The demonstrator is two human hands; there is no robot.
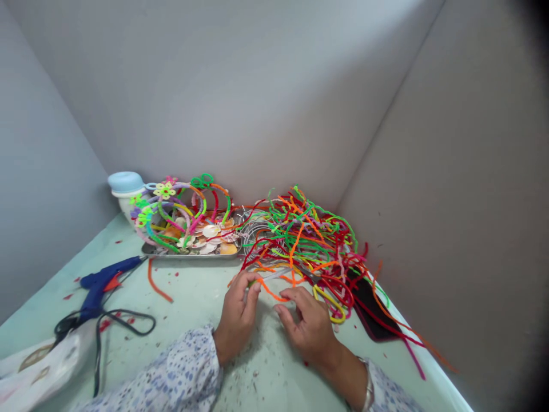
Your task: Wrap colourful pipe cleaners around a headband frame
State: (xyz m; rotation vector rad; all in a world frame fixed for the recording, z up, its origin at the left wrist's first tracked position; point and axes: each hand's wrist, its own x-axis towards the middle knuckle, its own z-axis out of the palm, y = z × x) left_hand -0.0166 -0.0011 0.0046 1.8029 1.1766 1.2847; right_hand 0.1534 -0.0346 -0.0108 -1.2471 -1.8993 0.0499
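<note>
Before the fuzzy pile (317,229), the left hand (235,313) is pinching an orange stem (271,293); the right hand (312,325) is curling loosely, its hold unclear.

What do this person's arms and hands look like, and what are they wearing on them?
Both the left hand and the right hand are gloveless. The left sleeve and right sleeve are pale fabric with scattered blue-purple blotches. A light, silvery band, perhaps a bangle, circles the right wrist.
</note>
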